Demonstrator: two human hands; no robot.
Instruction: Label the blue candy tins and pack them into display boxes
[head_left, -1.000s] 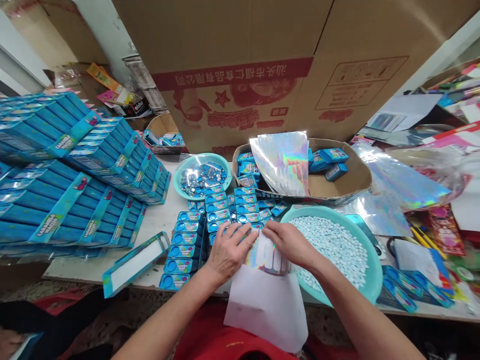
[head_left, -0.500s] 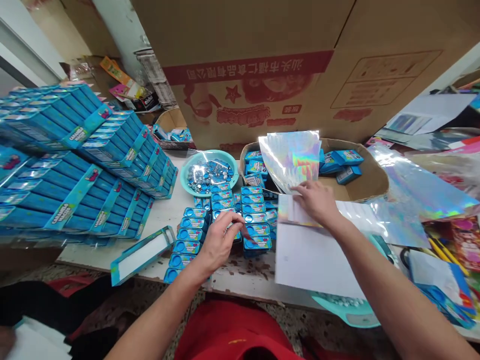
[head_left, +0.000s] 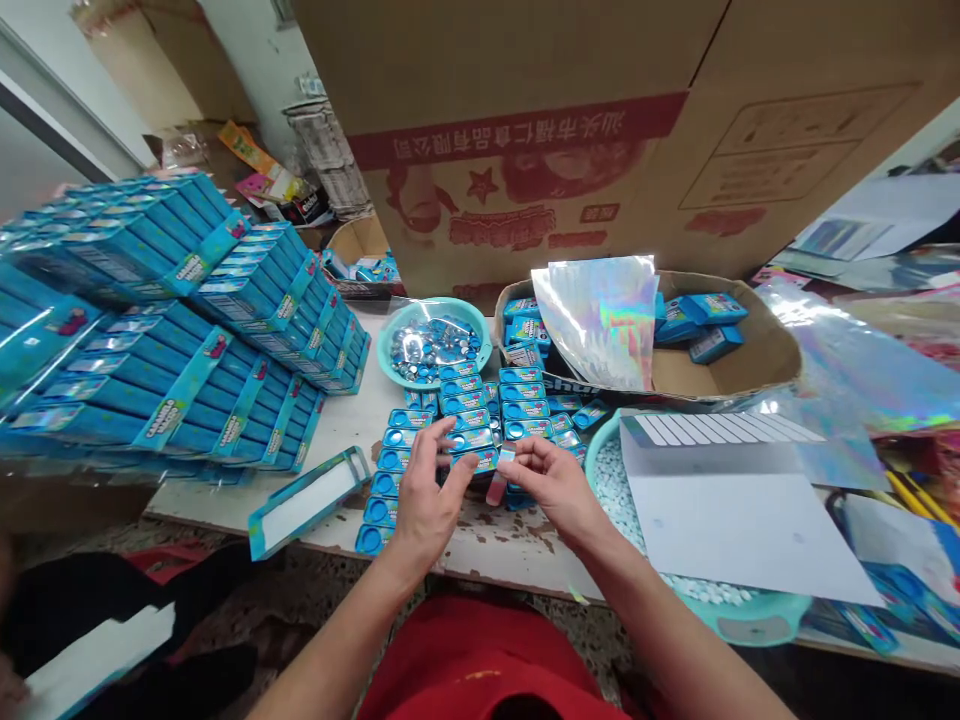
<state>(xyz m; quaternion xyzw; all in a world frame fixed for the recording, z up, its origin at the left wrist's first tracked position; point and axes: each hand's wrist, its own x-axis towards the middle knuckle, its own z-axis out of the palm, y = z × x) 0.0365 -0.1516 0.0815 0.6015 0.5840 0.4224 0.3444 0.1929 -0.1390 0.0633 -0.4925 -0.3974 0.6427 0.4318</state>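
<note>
My right hand (head_left: pixel 559 488) pinches a small strip (head_left: pixel 496 488), pinkish-red with a pale end at the fingertips; its exact kind is unclear. Beside it my left hand (head_left: pixel 429 495) is open, thumb and fingers apart, over rows of small blue tins. The left row of tins (head_left: pixel 386 484) runs under the left wrist. A middle row (head_left: pixel 471 420) and a right row (head_left: pixel 523 410) stretch away from my hands. Each tin shows a printed lid, several with a round recess.
A turquoise bowl (head_left: pixel 386 350) of shiny round pieces stands behind the tins. A white label sheet (head_left: pixel 720 500) covers part of another bowl (head_left: pixel 772 628) of white pellets. Stacked blue display boxes (head_left: pixel 187 380) rise at left. Behind are an open carton (head_left: pixel 780 365) and holographic sheets (head_left: pixel 600 320).
My right hand has left the label sheet and come to the tins, where it now holds the strip. The left hand's fingers have spread. The label sheet has shifted right, uncovering the pellets.
</note>
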